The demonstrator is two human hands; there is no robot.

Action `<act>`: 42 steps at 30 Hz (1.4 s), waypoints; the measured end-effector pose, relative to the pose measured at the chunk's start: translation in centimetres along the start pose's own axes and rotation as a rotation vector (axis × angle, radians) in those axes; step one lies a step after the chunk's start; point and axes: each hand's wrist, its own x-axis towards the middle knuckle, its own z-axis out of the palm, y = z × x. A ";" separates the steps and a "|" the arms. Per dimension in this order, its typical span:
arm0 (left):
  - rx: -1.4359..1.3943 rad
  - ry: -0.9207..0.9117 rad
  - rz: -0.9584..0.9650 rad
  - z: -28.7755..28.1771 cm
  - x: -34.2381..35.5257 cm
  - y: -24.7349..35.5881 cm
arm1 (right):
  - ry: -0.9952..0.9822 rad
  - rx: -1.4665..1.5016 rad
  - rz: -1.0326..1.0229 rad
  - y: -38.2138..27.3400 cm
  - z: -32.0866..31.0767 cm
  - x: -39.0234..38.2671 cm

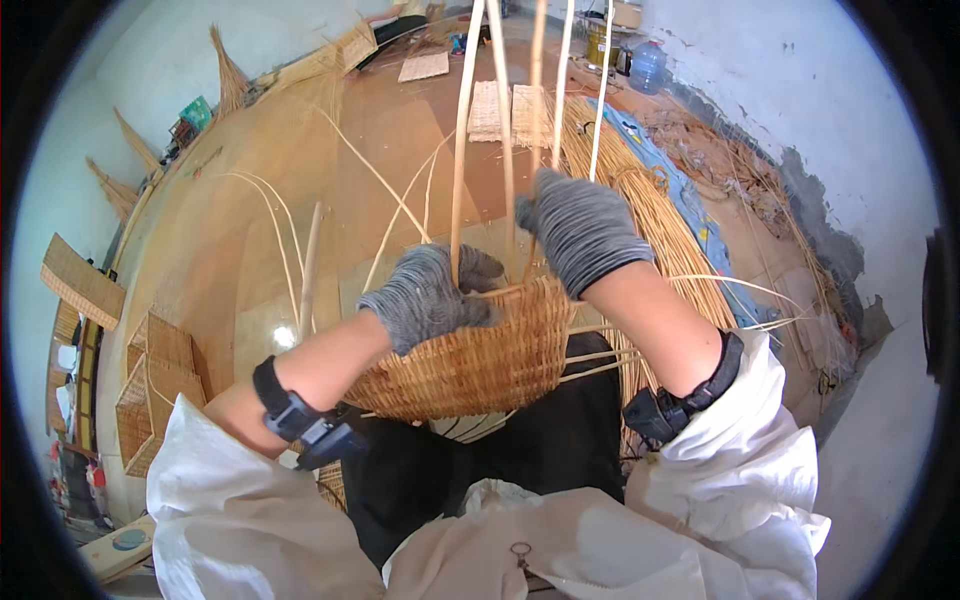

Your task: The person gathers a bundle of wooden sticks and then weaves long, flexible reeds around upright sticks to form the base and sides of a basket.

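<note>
A half-woven wicker basket (462,372) sits over my lap, with tall pale stakes (500,120) rising from it. My left hand (428,298), in a grey knit glove, grips the basket's upper rim beside an upright stake. My right hand (582,232), gloved the same way, is closed on another upright stake above the rim, its fingertips partly hidden. Loose thin rods curve out to the left and right of the basket.
A long bundle of willow rods (670,235) lies on blue sheeting at the right. Wicker boxes (160,380) stand left. Flat woven panels (423,67), a water jug (648,68) and bundles against the wall are farther back, with part of a person (400,22) at the top.
</note>
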 end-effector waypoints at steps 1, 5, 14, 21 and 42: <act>-0.041 -0.142 0.105 -0.4 0.3 -0.3 | 0.002 -0.073 -0.041 0.1 0.9 0.0; 0.078 -0.103 0.152 -0.8 0.1 0.3 | -0.246 -0.132 -0.168 1.0 3.9 -0.8; 0.343 -0.324 0.335 -1.6 2.4 -1.7 | 0.137 -0.068 -0.356 -0.5 -1.0 -3.7; 0.327 -0.271 0.270 -1.7 2.4 -1.3 | -0.246 0.507 -0.278 -3.7 -7.6 4.5; 0.587 -0.359 0.538 -2.2 1.7 -1.9 | 0.668 -0.057 -0.866 0.3 -5.4 0.8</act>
